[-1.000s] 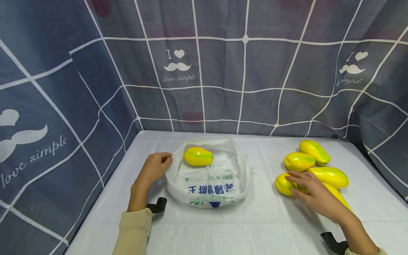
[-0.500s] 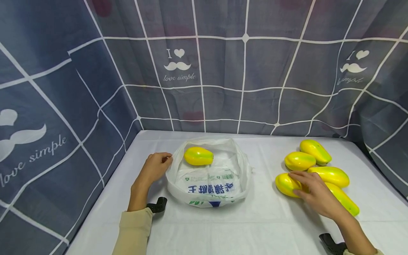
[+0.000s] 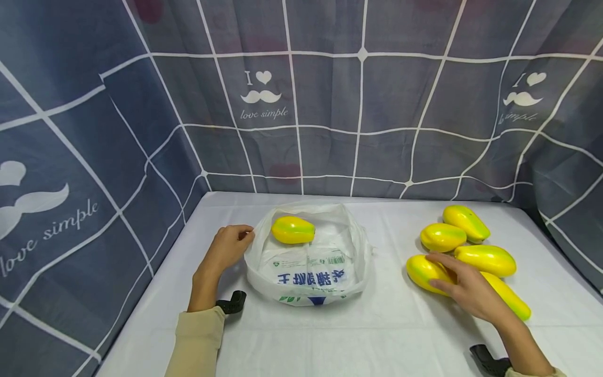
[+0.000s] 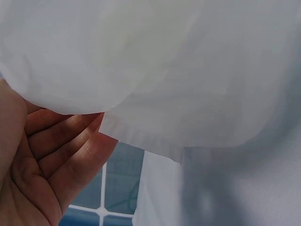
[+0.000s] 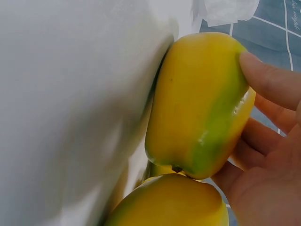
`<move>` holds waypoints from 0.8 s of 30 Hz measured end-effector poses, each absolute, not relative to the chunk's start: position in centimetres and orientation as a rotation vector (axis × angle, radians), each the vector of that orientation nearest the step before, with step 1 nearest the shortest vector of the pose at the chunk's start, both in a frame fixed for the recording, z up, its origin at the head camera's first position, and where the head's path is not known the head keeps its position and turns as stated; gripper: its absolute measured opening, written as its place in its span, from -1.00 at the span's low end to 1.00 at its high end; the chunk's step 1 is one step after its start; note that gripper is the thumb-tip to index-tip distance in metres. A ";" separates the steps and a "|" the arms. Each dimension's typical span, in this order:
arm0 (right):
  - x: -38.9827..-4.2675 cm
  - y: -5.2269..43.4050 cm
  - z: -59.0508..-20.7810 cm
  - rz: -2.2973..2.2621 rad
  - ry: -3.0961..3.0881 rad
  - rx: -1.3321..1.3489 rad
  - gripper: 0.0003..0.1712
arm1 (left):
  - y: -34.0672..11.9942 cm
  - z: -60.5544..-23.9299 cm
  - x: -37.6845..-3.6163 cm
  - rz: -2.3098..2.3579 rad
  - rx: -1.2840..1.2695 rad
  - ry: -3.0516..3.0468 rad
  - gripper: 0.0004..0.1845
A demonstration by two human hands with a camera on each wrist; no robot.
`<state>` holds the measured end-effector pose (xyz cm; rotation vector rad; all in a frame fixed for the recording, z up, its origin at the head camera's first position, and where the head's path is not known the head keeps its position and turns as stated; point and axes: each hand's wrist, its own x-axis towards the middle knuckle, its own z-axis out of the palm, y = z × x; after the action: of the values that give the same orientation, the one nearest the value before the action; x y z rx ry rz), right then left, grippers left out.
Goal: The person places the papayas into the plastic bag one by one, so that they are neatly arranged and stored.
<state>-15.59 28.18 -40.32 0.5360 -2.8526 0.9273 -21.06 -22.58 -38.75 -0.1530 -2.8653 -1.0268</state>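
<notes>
At the near edge, a black wrist piece (image 3: 490, 361) sits below the right hand (image 3: 468, 288), which is clamped on the held fruit (image 3: 426, 273), yellow with a green streak. The right wrist view shows the thumb on one side and fingers behind, presumably because so smooth a skin needs gripping from both sides. The fruit appears to rest on the bench (image 3: 377, 340), which would bear its weight.

On the other side, the left hand (image 3: 228, 246) pinches the rim of the white plastic bag (image 3: 285, 297), thumb and fingers together on the film, likely to steady so limp a wall. The bag's mouth gapes upward, and one fruit (image 3: 293, 230) lies inside toward the back.

Around and beyond the right hand lie four loose fruits (image 3: 485, 261), grouped close, perhaps to keep them within that arm's reach. Farthest off, a gridded grey-blue curtain (image 3: 330, 104) hangs behind the bench, probably as a backdrop.
</notes>
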 end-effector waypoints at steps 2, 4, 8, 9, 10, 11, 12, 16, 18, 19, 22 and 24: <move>-15.4 28.3 -40.4 0.925 -2.861 0.521 -0.34 | -22.6 -38.7 -21.1 -1.026 -0.150 -2.869 -0.64; -15.2 28.3 -40.4 0.925 -2.879 0.488 -0.31 | -22.6 -38.7 -21.0 -1.026 -0.151 -2.871 -0.63; -15.0 28.3 -40.4 0.947 -2.905 0.439 -0.21 | -22.6 -38.7 -21.0 -1.028 -0.147 -2.871 -0.62; -14.9 28.4 -40.4 0.944 -2.911 0.430 -0.19 | -22.6 -38.7 -21.1 -1.029 -0.147 -2.868 -0.62; -14.9 28.4 -40.4 0.947 -2.911 0.429 -0.18 | -22.6 -38.8 -21.1 -1.031 -0.148 -2.866 -0.63; -14.9 28.4 -40.4 0.943 -2.912 0.425 -0.18 | -22.6 -38.8 -21.1 -1.034 -0.145 -2.864 -0.63; -14.9 28.4 -40.4 0.939 -2.916 0.422 -0.19 | -22.6 -38.8 -21.1 -1.037 -0.147 -2.862 -0.63; -14.8 28.4 -40.4 0.910 -2.926 0.416 -0.22 | -22.6 -38.8 -21.1 -1.048 -0.145 -2.857 -0.63; -14.8 28.3 -40.5 0.900 -2.927 0.417 -0.22 | -22.6 -38.7 -21.0 -1.044 -0.148 -2.857 -0.62; -14.8 28.3 -40.5 0.903 -2.924 0.419 -0.22 | -22.6 -38.7 -21.0 -1.045 -0.144 -2.858 -0.62; -14.7 28.4 -40.5 0.911 -2.921 0.413 -0.23 | -22.6 -38.7 -21.0 -1.042 -0.145 -2.864 -0.61; -14.7 28.4 -40.5 0.935 -2.923 0.413 -0.22 | -22.5 -38.6 -21.0 -1.042 -0.146 -2.866 -0.61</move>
<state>-14.72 28.42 -40.52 0.4134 -2.9225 0.9345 -20.98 -22.54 -38.63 -0.1462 -2.8656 -1.0422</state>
